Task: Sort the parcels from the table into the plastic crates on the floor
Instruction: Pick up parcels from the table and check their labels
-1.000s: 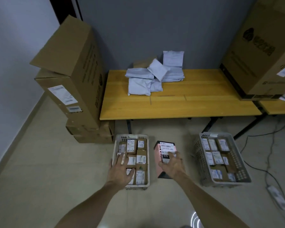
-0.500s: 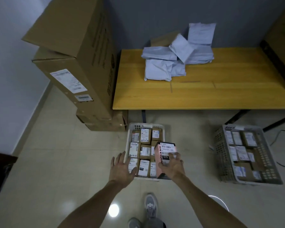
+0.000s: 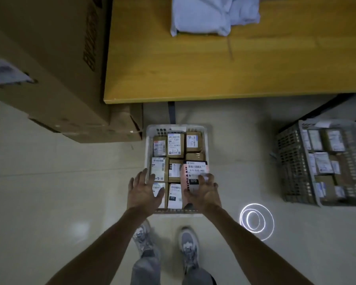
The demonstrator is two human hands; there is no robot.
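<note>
Right hand (image 3: 203, 192) grips the pink parcel (image 3: 195, 170) by its near end, with the fingers curled over the labelled top face and the thumb on the left side. The parcel lies over the right side of the white crate (image 3: 149, 145), above the brown boxes (image 3: 174, 144) packed in rows inside; whether it rests on them cannot be told. Left hand (image 3: 144, 190) is spread wide with straight fingers and holds nothing, over the crate's near left corner. A grey crate (image 3: 292, 161), also filled with labelled boxes, stands on the floor well apart to the right. Beyond the white crate is the wooden table (image 3: 214, 68), bearing grey mailer bags (image 3: 206, 15) near its far side. Large cardboard cartons (image 3: 49, 58) stand left of the table. The person's shoes (image 3: 188, 243) stand near the white crate's near wall.
</note>
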